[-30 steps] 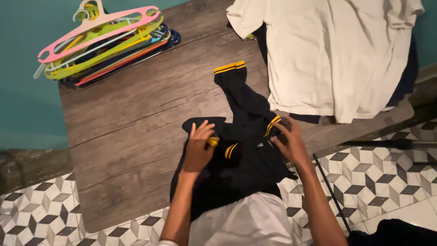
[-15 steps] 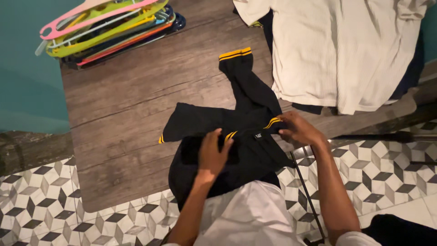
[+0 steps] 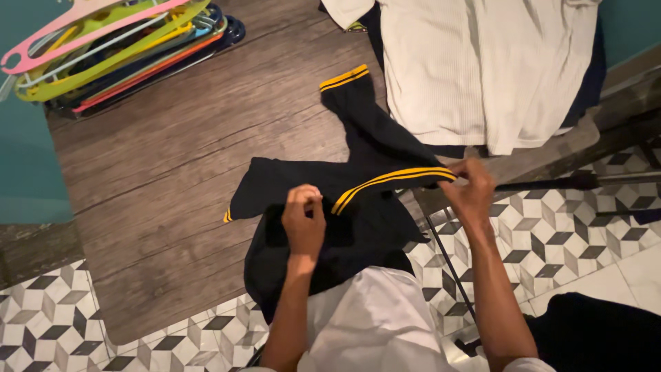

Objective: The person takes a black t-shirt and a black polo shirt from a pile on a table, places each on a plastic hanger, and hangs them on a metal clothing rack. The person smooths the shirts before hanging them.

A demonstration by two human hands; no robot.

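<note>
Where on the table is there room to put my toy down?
The bare wood between the hangers and the black shirt is free, and so is the near-left corner. The right side is crowded with the cream shirt, and both hands grip the black shirt.

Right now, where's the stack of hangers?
In the head view, the stack of plastic hangers lies at the top left corner of the wooden table, beside the teal wall, far left of the black shirt.
</note>
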